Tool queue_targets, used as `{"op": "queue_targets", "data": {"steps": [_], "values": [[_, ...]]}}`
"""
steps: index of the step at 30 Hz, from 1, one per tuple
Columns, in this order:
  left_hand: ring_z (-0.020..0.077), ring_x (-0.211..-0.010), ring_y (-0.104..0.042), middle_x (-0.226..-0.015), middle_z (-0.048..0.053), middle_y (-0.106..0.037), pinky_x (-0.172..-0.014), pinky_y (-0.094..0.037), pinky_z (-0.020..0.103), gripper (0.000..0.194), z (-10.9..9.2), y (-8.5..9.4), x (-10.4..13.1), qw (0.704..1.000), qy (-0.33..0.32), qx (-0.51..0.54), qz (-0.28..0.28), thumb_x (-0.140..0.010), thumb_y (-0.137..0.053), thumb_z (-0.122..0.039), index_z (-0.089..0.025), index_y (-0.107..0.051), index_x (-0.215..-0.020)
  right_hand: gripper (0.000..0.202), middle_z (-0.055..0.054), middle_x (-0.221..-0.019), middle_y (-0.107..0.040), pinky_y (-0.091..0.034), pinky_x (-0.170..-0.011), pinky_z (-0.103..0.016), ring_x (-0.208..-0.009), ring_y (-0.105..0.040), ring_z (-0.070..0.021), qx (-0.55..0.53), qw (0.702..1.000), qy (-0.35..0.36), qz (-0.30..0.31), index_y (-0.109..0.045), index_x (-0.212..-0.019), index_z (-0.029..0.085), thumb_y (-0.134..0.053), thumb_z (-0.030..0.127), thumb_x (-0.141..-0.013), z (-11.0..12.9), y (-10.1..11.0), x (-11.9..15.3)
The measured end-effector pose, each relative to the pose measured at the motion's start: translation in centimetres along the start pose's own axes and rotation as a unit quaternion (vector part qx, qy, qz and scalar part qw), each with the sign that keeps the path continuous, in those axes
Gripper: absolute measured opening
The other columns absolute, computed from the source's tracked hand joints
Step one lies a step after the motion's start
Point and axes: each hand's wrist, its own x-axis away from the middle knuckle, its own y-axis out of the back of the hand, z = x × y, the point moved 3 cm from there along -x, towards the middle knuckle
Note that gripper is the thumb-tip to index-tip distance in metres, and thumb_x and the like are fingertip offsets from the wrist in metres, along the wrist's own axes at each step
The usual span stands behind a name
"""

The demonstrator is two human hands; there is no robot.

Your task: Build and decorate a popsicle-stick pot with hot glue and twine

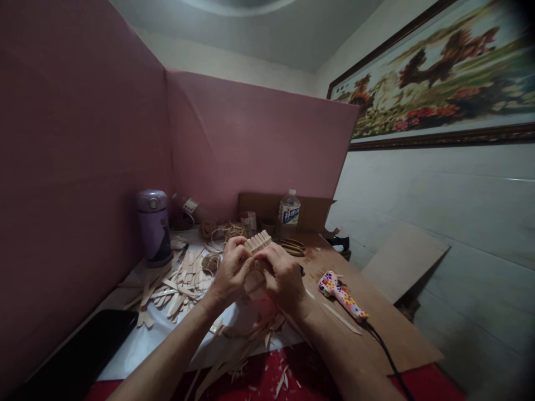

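Between my two hands is a small piece made of popsicle sticks, set side by side like a little fence with rounded tops. My left hand grips its left side, fingers closed around it. On the right side, my right hand has its fingers bent and pressed against the piece. The lower part of the piece is partly hidden by my fingers. Loose popsicle sticks lie in a heap left of my hands, beside a ball of twine.
A floral glue gun with a black cord lies on the brown board at right. A purple flask and a plastic bottle stand behind. Scissors lie past my right hand. A black phone-like slab is front left.
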Motion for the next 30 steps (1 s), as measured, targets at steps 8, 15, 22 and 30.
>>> {"op": "queue_targets", "data": {"steps": [8,15,22,30], "values": [[0.0187,-0.095,-0.051,-0.1,0.006,-0.05,-0.085,-0.04,0.029,0.016,0.4,0.4,-0.2,0.997,0.035,0.073,-0.001,-0.083,-0.055,-0.026,-0.017,-0.056,-0.07,0.013,-0.004,-0.081,-0.057,-0.04,-0.069,-0.028,-0.079,-0.053,-0.0185,-0.042,0.999,0.002,-0.026,-0.055,-0.079,0.02,-0.048,0.013,-0.087,-0.1,0.0,-0.1],[0.0138,-0.075,-0.048,-0.081,0.0,-0.052,-0.067,-0.038,0.024,0.013,1.2,0.2,-0.2,0.97,0.116,0.21,-0.028,-0.073,-0.061,-0.018,-0.018,-0.053,-0.083,0.013,-0.005,-0.087,-0.055,-0.042,-0.069,-0.027,-0.079,-0.053,-0.0177,0.007,0.999,0.025,-0.022,-0.057,-0.081,0.02,-0.048,0.014,-0.087,-0.2,0.9,-0.3],[0.0126,-0.074,-0.048,-0.08,-0.001,-0.051,-0.066,-0.038,0.023,0.02,1.1,0.1,-0.2,0.965,0.13,0.225,-0.046,-0.069,-0.059,-0.014,-0.017,-0.052,-0.087,0.014,-0.004,-0.085,-0.057,-0.041,-0.069,-0.024,-0.081,-0.053,-0.016,0.098,0.991,0.088,0.024,-0.06,-0.078,0.02,-0.052,0.015,-0.088,-0.4,1.4,-0.5],[0.0139,-0.079,-0.052,-0.086,0.0,-0.055,-0.07,-0.041,0.024,0.028,1.2,0.3,-0.3,0.962,0.137,0.228,-0.056,-0.069,-0.062,-0.015,-0.018,-0.052,-0.095,0.015,-0.005,-0.086,-0.06,-0.042,-0.068,-0.025,-0.08,-0.053,-0.0157,0.169,0.971,0.158,0.056,-0.063,-0.08,0.019,-0.053,0.015,-0.089,-0.1,1.6,-0.4]]}}
